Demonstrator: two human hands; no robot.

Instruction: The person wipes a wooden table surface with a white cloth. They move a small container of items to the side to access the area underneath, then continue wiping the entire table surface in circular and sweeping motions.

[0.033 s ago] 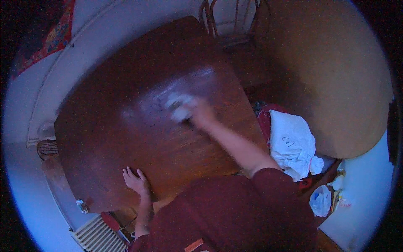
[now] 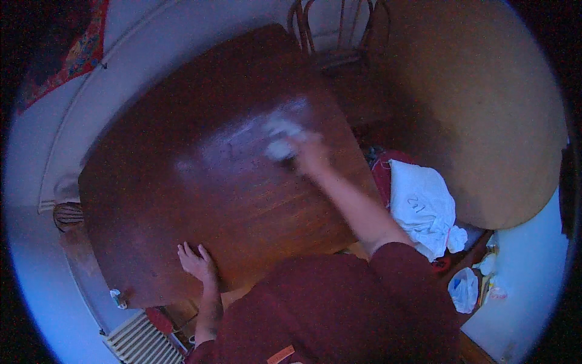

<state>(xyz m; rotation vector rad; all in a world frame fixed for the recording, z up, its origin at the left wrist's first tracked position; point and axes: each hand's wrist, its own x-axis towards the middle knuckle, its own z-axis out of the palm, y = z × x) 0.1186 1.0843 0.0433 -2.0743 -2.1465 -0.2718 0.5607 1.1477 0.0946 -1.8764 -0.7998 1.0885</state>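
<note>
Nearest the body, the left hand (image 2: pixel 195 262) lies flat and open on the near edge of the wooden table (image 2: pixel 182 200), fingers spread, gripping nothing. Farther out, the right arm stretches across the tabletop, and the right hand (image 2: pixel 310 155) is pressed down on a pale cloth (image 2: pixel 280 139). The blur hides whether the fingers are curled round the cloth or lie flat on it. The two hands are well apart.

The cloth sits toward the far right part of the table, just left of the right hand's fingers and far from the left hand. It is a crumpled wad with no clear long axis and no clear pointing direction. A whitish smear (image 2: pixel 242 136) runs leftward from it. Beyond the table stands a wooden chair (image 2: pixel 330 36). To the right lies a white garment (image 2: pixel 424 206).
</note>
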